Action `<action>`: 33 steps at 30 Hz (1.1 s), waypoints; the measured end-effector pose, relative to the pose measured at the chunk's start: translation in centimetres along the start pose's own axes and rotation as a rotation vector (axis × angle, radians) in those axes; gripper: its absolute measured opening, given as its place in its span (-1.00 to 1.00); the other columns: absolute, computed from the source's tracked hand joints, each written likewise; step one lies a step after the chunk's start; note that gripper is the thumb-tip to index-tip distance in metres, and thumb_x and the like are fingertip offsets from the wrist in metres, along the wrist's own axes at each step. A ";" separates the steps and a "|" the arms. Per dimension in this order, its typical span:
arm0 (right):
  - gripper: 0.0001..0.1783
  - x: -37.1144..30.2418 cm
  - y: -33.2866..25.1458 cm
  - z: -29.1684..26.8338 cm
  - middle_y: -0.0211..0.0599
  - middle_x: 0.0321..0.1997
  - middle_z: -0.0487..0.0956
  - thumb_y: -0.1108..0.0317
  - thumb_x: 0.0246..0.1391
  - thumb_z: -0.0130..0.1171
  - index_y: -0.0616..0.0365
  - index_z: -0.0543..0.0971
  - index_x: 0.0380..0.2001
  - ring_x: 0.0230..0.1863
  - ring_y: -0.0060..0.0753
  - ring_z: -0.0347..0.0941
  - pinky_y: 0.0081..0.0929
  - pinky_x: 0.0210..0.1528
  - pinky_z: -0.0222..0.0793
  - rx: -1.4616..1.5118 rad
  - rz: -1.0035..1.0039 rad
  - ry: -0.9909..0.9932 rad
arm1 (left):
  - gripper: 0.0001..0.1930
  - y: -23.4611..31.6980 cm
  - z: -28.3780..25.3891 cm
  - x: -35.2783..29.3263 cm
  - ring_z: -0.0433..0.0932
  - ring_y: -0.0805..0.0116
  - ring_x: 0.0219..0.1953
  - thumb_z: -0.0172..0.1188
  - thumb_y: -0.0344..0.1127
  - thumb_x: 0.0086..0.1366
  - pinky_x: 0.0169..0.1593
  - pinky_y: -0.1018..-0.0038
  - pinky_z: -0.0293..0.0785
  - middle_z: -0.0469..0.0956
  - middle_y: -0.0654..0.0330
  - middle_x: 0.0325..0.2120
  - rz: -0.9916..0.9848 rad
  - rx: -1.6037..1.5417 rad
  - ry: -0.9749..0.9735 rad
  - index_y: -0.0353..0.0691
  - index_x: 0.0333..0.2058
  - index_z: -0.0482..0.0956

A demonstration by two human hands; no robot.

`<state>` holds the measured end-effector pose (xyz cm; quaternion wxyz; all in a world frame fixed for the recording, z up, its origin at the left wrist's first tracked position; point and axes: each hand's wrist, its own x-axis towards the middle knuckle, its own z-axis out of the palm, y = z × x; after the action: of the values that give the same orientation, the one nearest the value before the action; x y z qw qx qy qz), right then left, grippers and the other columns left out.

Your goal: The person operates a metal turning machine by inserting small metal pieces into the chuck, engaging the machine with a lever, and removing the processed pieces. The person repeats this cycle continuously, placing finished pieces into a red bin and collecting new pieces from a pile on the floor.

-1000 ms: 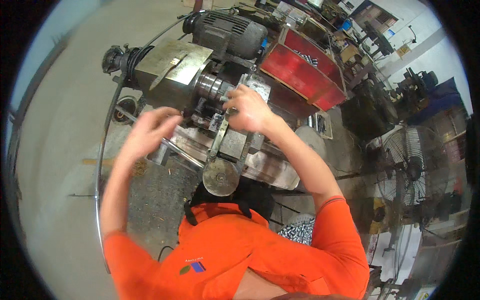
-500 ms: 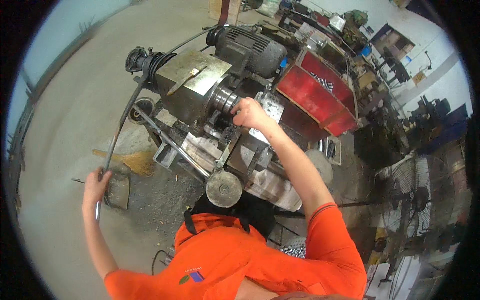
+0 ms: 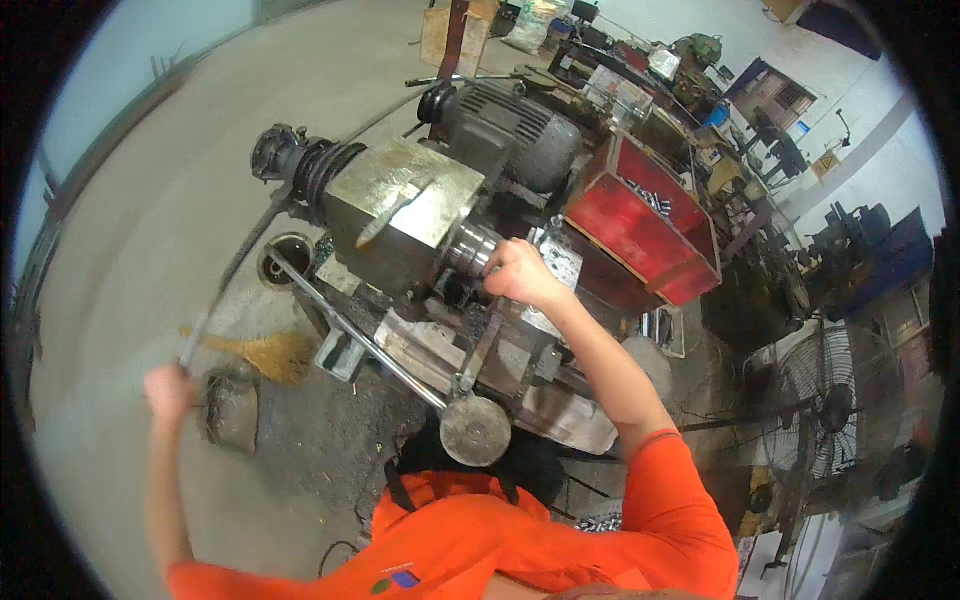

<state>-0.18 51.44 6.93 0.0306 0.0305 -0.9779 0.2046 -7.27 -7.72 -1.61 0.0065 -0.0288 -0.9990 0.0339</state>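
A grey metal lathe (image 3: 405, 215) stands in front of me, with its round chuck (image 3: 468, 250) facing right. My right hand (image 3: 518, 275) is closed in a fist right beside the chuck, on a metal part I cannot make out. My left hand (image 3: 168, 388) is stretched out low to the left, over the floor. It grips the lower end of a long thin rod (image 3: 235, 275) that slants up toward the pulley (image 3: 285, 158) at the machine's left end. A round handwheel (image 3: 476, 430) sits just in front of my orange shirt.
A grey electric motor (image 3: 510, 125) sits behind the lathe, and a red bin (image 3: 640, 215) with metal pieces stands to its right. A dark block (image 3: 232, 405) and a straw broom (image 3: 262, 350) lie on the concrete floor. A standing fan (image 3: 830, 400) is at far right.
My left hand has left the lathe bed, swung down and left, and taken hold of the long rod. My right hand stays at the chuck. The view has shifted, so the machine sits lower.
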 end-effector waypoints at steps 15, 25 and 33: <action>-0.65 -8.1 -0.8 -2.6 -0.09 -0.13 0.51 0.37 -0.47 0.18 0.17 0.58 -0.43 -0.12 0.00 0.40 -0.22 -0.09 0.36 -0.020 -0.291 0.496 | -0.69 7.4 3.1 6.9 0.55 0.17 -0.21 0.17 -0.30 0.16 -0.11 0.34 0.44 0.57 0.03 -0.26 0.230 -0.759 0.759 -0.27 -0.12 0.52; -0.60 -32.3 4.4 -4.8 -0.05 -0.08 0.51 0.48 -0.45 0.09 0.25 0.59 -0.35 -0.12 -0.04 0.48 -0.37 -0.06 0.39 -0.025 0.479 0.469 | -0.66 21.6 16.4 2.8 0.56 0.05 -0.25 0.24 -0.09 0.01 -0.21 0.20 0.48 0.56 -0.02 -0.33 0.535 -0.080 -0.097 -0.09 -0.24 0.53; -0.38 -51.6 14.7 -0.7 -0.08 0.00 0.50 0.39 -0.38 0.14 0.11 0.50 -0.05 0.03 -0.08 0.40 -0.31 0.08 0.31 -0.363 1.079 0.418 | -0.69 21.6 12.7 6.7 0.58 0.10 -0.28 0.24 -0.15 0.04 -0.27 0.20 0.47 0.61 0.19 -0.37 0.538 -0.048 -0.184 0.09 -0.18 0.56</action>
<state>50.24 67.62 -2.03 0.1185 -0.5161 -0.8480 0.0230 -12.90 13.32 -15.65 -0.0940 -0.2898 -0.9524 0.0134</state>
